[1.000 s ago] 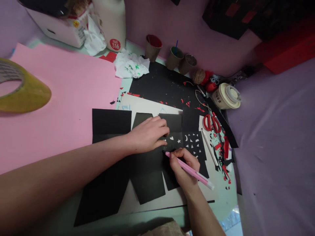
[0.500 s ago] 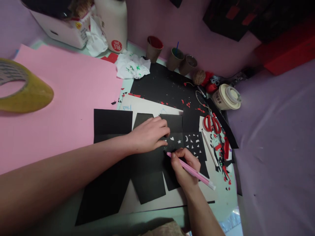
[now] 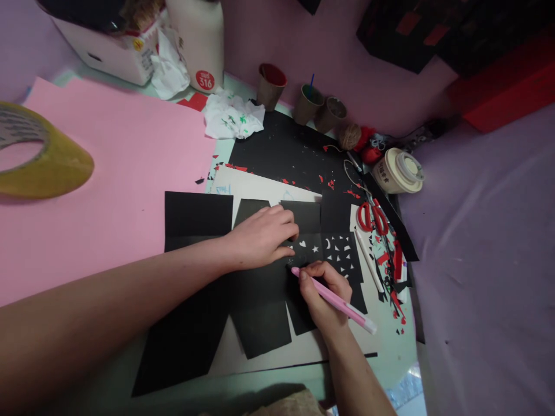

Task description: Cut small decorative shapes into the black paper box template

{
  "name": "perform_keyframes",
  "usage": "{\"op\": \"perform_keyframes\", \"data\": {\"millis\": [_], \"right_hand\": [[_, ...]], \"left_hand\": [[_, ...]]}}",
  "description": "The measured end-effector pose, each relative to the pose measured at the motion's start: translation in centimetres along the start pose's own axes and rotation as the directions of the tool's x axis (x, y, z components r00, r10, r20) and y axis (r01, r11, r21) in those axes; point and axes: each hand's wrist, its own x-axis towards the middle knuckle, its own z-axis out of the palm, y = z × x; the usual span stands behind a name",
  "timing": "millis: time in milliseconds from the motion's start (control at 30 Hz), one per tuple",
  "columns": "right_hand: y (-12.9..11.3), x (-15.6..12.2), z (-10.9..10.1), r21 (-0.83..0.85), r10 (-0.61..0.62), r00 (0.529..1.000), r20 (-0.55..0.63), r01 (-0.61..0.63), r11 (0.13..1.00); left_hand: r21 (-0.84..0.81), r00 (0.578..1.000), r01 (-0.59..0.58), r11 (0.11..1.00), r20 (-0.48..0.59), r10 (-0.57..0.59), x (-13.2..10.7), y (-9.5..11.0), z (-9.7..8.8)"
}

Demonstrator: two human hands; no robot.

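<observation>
A black card sheet (image 3: pixel 260 286) with folds and flaps lies in front of me. Small star, heart, moon and triangle cut-outs (image 3: pixel 338 251) show pale through its right part. My left hand (image 3: pixel 264 237) lies on the card left of the cut-outs, fingers a little bent and apart, pressing it down with nothing held. In my right hand (image 3: pixel 325 294) is a slim pink pen-style craft knife (image 3: pixel 336 299), gripped like a pencil. Its tip meets the card just below my left thumb; the blade itself is too small and dark to make out.
White card (image 3: pixel 234 358) lies underneath. On the right are red-handled scissors (image 3: pixel 372 217), a white pen-like tool (image 3: pixel 368 260) and red and black scraps. Pink paper (image 3: pixel 108 231) and a yellow tape roll (image 3: pixel 65 156) lie left. Paper cups (image 3: pixel 307 105) and a lidded cup (image 3: pixel 392 173) stand behind.
Hardly anything differs: the right hand and the knife have shifted very slightly left. My left hand stays put on the card.
</observation>
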Motion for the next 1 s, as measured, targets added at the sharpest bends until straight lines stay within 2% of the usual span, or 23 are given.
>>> {"op": "perform_keyframes", "data": {"millis": [800,1000], "right_hand": [[0.1,0.2,0.2,-0.014,0.029,0.999,-0.02,-0.029,0.999],[-0.1,0.2,-0.8,0.105,0.024,0.999,-0.044,-0.02,0.994]], "left_hand": [[-0.005,1.0,0.001,1.0,0.0,-0.001,0.0,0.1,0.0],[-0.01,1.0,0.001,1.0,0.003,-0.001,0.0,0.2,-0.1]]}}
